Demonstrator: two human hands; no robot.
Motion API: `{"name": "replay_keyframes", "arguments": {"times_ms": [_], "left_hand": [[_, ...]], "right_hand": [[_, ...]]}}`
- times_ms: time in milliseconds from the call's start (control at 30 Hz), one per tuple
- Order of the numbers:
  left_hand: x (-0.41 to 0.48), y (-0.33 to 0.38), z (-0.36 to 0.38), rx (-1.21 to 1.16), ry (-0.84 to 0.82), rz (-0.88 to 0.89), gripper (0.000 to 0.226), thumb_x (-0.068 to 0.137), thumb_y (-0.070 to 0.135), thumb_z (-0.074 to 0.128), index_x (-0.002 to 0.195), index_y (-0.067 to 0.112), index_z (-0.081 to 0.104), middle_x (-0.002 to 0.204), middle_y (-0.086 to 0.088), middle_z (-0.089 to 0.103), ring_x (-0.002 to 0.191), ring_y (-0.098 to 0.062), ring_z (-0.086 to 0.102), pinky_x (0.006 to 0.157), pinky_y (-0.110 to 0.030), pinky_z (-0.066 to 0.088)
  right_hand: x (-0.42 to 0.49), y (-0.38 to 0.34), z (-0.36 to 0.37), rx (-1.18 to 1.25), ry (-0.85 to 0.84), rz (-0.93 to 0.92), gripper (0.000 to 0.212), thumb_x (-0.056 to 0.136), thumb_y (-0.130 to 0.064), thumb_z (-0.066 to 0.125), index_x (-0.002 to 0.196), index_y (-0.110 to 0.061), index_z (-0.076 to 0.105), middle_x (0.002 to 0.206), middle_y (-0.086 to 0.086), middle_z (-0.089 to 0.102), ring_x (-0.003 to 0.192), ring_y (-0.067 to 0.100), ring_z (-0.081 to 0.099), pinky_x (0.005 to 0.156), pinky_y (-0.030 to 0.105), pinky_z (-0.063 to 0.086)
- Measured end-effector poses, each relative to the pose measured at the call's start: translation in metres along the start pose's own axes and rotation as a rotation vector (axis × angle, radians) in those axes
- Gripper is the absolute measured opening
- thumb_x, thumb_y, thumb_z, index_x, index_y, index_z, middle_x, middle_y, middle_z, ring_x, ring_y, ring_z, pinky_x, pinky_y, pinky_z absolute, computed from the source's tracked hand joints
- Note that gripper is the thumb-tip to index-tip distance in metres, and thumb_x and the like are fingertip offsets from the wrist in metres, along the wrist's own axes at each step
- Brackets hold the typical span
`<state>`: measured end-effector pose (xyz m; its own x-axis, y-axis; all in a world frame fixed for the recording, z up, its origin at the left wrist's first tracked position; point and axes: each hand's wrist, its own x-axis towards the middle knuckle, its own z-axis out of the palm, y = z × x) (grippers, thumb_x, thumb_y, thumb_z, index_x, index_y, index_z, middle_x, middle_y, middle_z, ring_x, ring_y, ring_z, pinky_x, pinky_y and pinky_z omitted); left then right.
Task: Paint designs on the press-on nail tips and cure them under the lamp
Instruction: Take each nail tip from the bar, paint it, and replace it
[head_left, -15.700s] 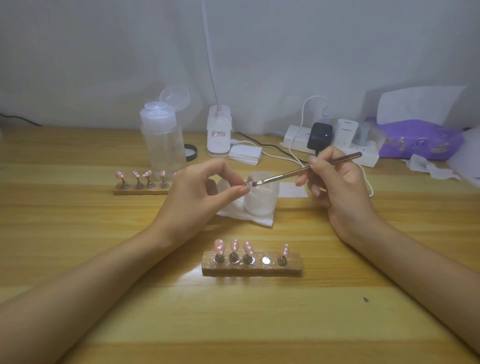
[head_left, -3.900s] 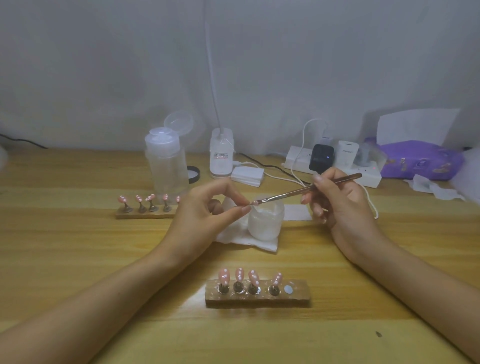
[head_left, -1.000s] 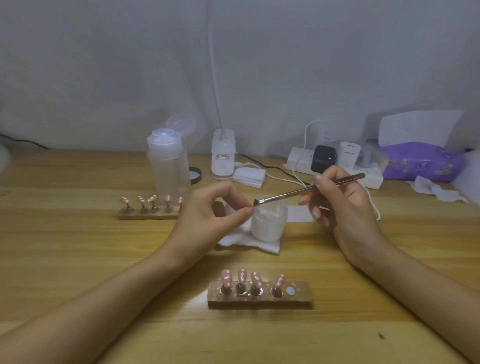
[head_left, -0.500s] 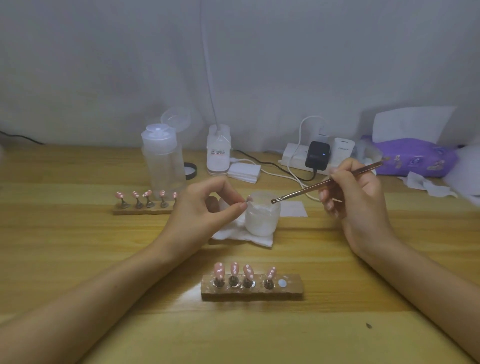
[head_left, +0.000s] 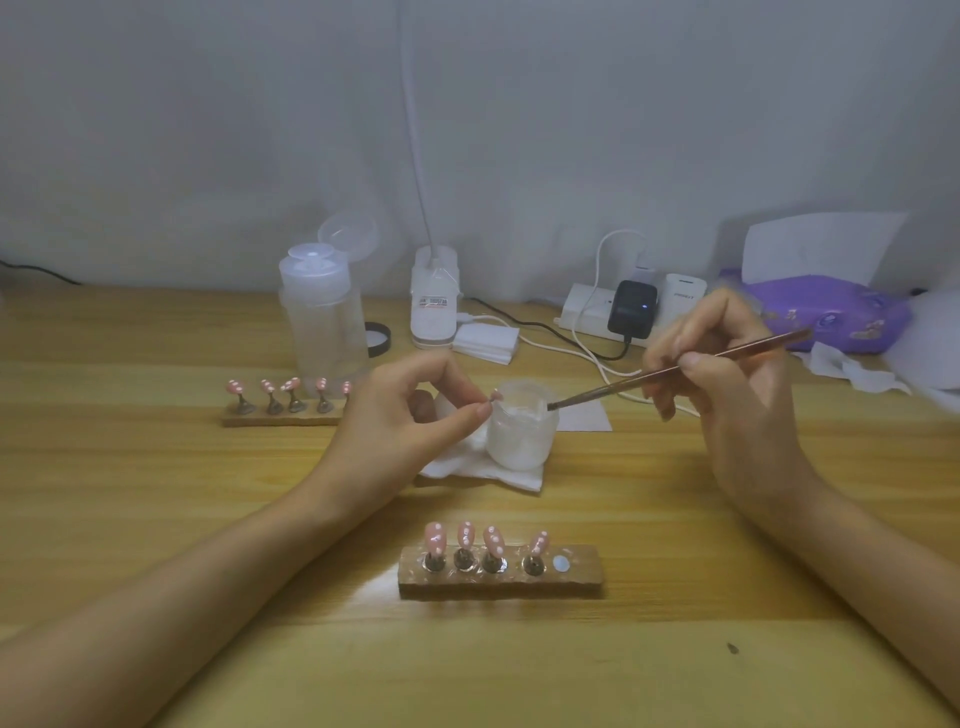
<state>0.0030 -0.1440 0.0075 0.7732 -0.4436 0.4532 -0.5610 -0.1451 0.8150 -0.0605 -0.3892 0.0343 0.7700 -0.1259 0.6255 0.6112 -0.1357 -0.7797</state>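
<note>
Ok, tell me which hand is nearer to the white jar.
Left. The left hand pinches a nail tip right beside the left rim of the white jar. The right hand is farther off to its right, holding a brush whose tip reaches the rim.

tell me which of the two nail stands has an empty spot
The near stand, closest to the camera: it carries four tips and a bare disc at its right end. The far stand by the bottle shows five tips.

Smooth wooden table, glossy pink nail tips, translucent plastic bottle
</note>
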Motion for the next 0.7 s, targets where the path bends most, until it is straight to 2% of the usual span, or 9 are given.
{"name": "replay_keyframes", "arguments": {"times_ms": [167, 300, 433, 567, 700], "left_hand": [[0.000, -0.002, 0.000, -0.011, 0.001, 0.001, 0.013, 0.088, 0.008, 0.073, 0.079, 0.013, 0.065, 0.057, 0.023, 0.058, 0.045, -0.003, 0.036, 0.047, -0.012, 0.031], [0.001, -0.003, 0.000, 0.003, 0.001, 0.002, 0.014, 0.087, 0.011, 0.075, 0.079, 0.018, 0.065, 0.059, 0.024, 0.058, 0.047, -0.003, 0.037, 0.049, -0.011, 0.031], [0.001, -0.004, 0.001, 0.014, 0.011, 0.016, 0.016, 0.086, 0.012, 0.075, 0.078, 0.021, 0.065, 0.058, 0.027, 0.056, 0.047, -0.002, 0.035, 0.049, -0.009, 0.030], [0.001, -0.004, 0.001, 0.030, 0.012, 0.035, 0.015, 0.086, 0.011, 0.076, 0.078, 0.018, 0.065, 0.056, 0.029, 0.055, 0.045, -0.002, 0.033, 0.049, -0.007, 0.028], [0.002, -0.003, 0.001, 0.029, 0.017, 0.035, 0.013, 0.086, 0.009, 0.075, 0.079, 0.014, 0.065, 0.053, 0.028, 0.053, 0.044, -0.003, 0.031, 0.049, -0.009, 0.027]], "right_hand": [[0.001, 0.003, -0.005, 0.047, 0.056, 0.028, 0.030, 0.080, 0.001, 0.042, 0.074, -0.026, 0.056, 0.066, 0.000, 0.059, 0.055, 0.018, 0.052, 0.047, 0.021, 0.041], [0.001, 0.007, 0.004, 0.232, 0.205, 0.249, 0.022, 0.094, -0.014, 0.055, 0.076, -0.025, 0.058, 0.064, -0.002, 0.063, 0.053, 0.010, 0.056, 0.047, 0.019, 0.044], [-0.007, 0.015, 0.019, 0.306, 0.235, 0.449, 0.016, 0.083, -0.031, 0.064, 0.075, -0.020, 0.054, 0.059, 0.001, 0.063, 0.049, 0.008, 0.055, 0.045, 0.015, 0.044], [-0.010, 0.016, 0.025, 0.320, 0.197, 0.453, 0.023, 0.086, -0.031, 0.063, 0.064, -0.027, 0.062, 0.061, 0.001, 0.064, 0.052, 0.008, 0.056, 0.048, 0.016, 0.046], [-0.011, 0.014, 0.026, 0.249, 0.142, 0.421, 0.021, 0.089, -0.032, 0.061, 0.068, -0.025, 0.058, 0.064, 0.003, 0.065, 0.053, 0.009, 0.056, 0.049, 0.018, 0.045]]}}
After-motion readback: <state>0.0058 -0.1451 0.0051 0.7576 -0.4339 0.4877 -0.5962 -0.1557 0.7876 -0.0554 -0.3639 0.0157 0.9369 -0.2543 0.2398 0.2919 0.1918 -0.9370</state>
